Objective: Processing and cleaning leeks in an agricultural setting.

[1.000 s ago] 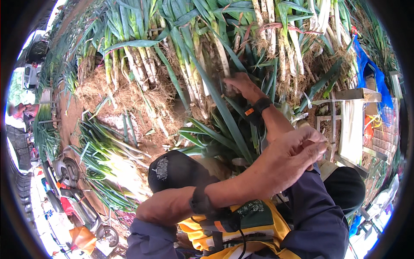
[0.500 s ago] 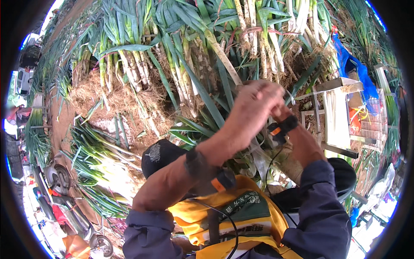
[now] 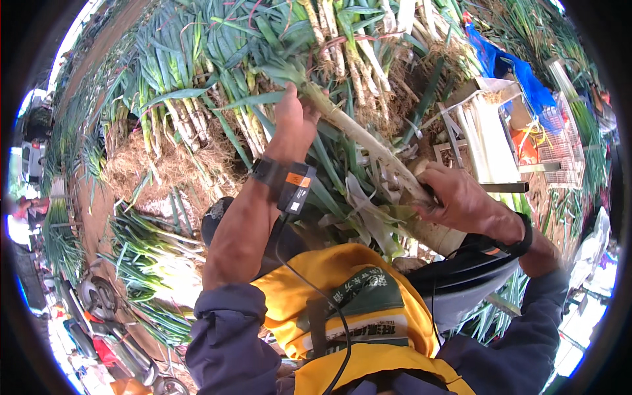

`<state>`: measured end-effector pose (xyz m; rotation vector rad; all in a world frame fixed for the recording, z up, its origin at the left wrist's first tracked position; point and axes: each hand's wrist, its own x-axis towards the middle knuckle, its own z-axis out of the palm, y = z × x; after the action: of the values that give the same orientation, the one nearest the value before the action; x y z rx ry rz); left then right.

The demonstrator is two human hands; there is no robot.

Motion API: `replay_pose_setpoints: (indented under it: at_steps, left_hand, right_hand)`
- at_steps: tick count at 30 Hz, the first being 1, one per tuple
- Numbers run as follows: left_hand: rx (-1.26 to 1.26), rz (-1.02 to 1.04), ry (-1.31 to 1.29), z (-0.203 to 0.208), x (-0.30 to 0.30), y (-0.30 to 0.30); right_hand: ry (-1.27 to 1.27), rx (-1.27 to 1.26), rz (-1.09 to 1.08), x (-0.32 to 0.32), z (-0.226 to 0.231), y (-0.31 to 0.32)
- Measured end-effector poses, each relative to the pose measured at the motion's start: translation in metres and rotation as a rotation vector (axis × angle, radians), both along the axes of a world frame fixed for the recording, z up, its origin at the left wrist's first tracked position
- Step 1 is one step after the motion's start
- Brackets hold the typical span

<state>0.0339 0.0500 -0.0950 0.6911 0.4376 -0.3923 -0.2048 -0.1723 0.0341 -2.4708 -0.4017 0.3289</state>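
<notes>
The right hand (image 3: 461,197) is closed around the white lower end of a long leek (image 3: 359,135), above the yellow apron (image 3: 342,296). Further up, the left hand (image 3: 293,125) grips its green part. Behind lie piles of leeks (image 3: 197,99).

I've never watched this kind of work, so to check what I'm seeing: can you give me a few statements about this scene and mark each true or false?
1. Both hands hold the same long leek. True: the left hand grips its upper stalk and the right hand its lower white end.
2. The person's wrists are bare. False: a dark band with an orange patch sits on the left wrist and a black band on the right.
3. The person wears a yellow apron. True.
4. The ground behind is bare of vegetables. False: piles of leeks lie there.
</notes>
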Motion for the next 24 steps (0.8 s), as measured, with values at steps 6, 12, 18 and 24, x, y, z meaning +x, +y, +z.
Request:
replay_pose_setpoints:
  at_steps: [6, 12, 18, 24]
  left_hand:
    - [-0.101, -0.101, -0.319, 0.051, -0.006, -0.009]
    - [-0.126, -0.187, -0.461, 0.069, -0.002, -0.010]
    - [-0.184, -0.197, -0.498, 0.079, 0.005, -0.012]
    - [-0.208, -0.184, -0.542, 0.077, 0.012, -0.004]
  right_hand:
    - [-0.101, -0.379, -0.145, -0.019, -0.044, -0.021]
    - [-0.089, -0.118, -0.190, -0.003, -0.099, -0.021]
    - [0.031, -0.050, -0.216, 0.009, -0.124, -0.004]
    - [0.041, -0.001, -0.251, 0.018, -0.139, 0.005]
